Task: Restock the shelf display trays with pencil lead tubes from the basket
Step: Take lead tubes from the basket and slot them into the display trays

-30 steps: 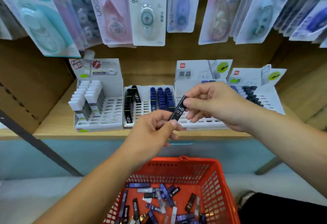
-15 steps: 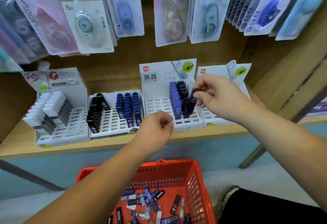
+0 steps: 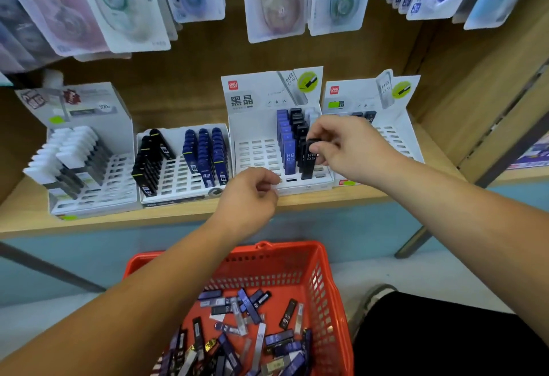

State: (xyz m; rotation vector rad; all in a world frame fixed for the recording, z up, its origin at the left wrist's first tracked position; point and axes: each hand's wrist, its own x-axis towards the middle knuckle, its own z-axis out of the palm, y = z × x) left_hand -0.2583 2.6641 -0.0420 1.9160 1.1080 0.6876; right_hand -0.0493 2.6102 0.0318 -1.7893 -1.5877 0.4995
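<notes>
- right hand (image 3: 353,150) pinches the top of a black HB 0.5 lead tube (image 3: 309,159) between thumb and fingertips
- the tube stands upright at the front of the black row in the third display tray (image 3: 255,153), just beside the blue row (image 3: 286,141); whether its foot is fully seated in a slot can't be told
- left hand (image 3: 252,194) has fingers loosely curled with nothing seen in it, low in front of that tray's front edge
- red basket (image 3: 328,268) sits below the shelf, with loose lead tubes (image 3: 246,309) in black, blue and clear heaped on its floor
- far-left tray (image 3: 98,194) holds white-capped tubes
- second tray (image 3: 181,179) holds one black row and three blue rows
- fourth tray (image 3: 395,138) is partly hidden behind the right hand
- all trays sit on the wooden shelf (image 3: 104,221), with correction tape packs (image 3: 124,4) hanging above
</notes>
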